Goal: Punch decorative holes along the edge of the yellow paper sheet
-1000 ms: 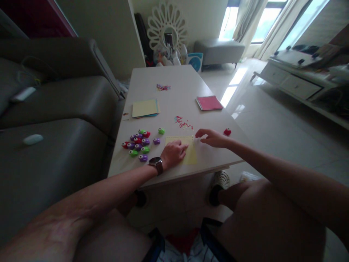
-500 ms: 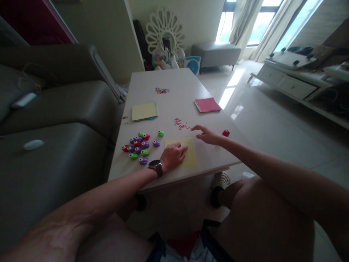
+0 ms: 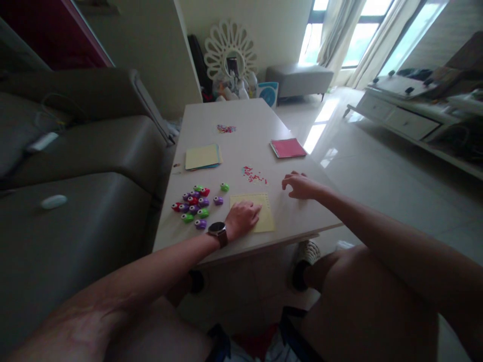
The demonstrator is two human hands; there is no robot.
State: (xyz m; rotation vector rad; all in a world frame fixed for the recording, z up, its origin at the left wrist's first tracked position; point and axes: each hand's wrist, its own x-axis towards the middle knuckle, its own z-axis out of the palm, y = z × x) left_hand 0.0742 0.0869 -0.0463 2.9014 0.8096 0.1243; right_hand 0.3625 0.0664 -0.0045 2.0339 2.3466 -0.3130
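My left hand (image 3: pixel 243 219) lies with its fingers stretched out on a yellow sheet of paper (image 3: pixel 266 221), which has a row of small holes along its far edge. To the right of the sheet, my right hand (image 3: pixel 300 186) hovers at the table top with fingers apart and curved, holding nothing that I can see. Between the hands and farther off lies a scatter of small red paper bits (image 3: pixel 253 176). Left of the sheet sits a cluster of several small craft punches (image 3: pixel 193 208) in purple, green and red. A purple punch (image 3: pixel 218 200) and a green punch (image 3: pixel 225 187) stand apart from it.
Yellow and blue paper sheets (image 3: pixel 203 157) are stacked at the left of the white table (image 3: pixel 245 113). A pink paper stack (image 3: pixel 289 148) lies near its right edge. More coloured bits (image 3: pixel 226 129) lie at the far end. A grey sofa (image 3: pixel 94 211) stands along the left.
My right hand has moved right, away from the red paper bits. The red punch that stood at the right is now hidden by it. My left hand stays on the yellow sheet.
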